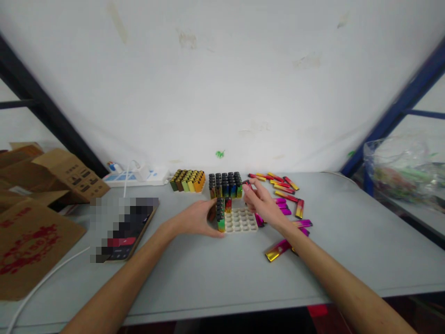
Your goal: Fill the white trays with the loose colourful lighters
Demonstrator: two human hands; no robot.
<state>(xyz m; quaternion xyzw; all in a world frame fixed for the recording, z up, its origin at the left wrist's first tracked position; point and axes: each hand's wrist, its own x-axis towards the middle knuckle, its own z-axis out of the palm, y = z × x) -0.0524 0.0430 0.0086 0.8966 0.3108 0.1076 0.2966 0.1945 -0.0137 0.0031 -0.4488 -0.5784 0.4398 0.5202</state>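
A white tray (242, 220) with rows of holes lies on the table in front of me. Green-and-yellow lighters (220, 218) with black tops stand upright along its left column, and one red lighter (228, 205) stands beside them at the back. My left hand (200, 217) is curled round the tray's left side, thumb at the front corner and fingers behind. Above the tray's back right corner, my right hand (260, 198) pinches a lighter (246, 183), mostly hidden by the fingers; a dark and reddish end shows.
Behind stand a block of black-topped lighters (225, 183) and a tray of yellow and green lighter bodies (187, 181). Loose red lighters (283, 186) and purple ones (278, 249) lie to the right. At left are a phone (139, 227), a power strip (156, 177) and cardboard boxes (38, 236).
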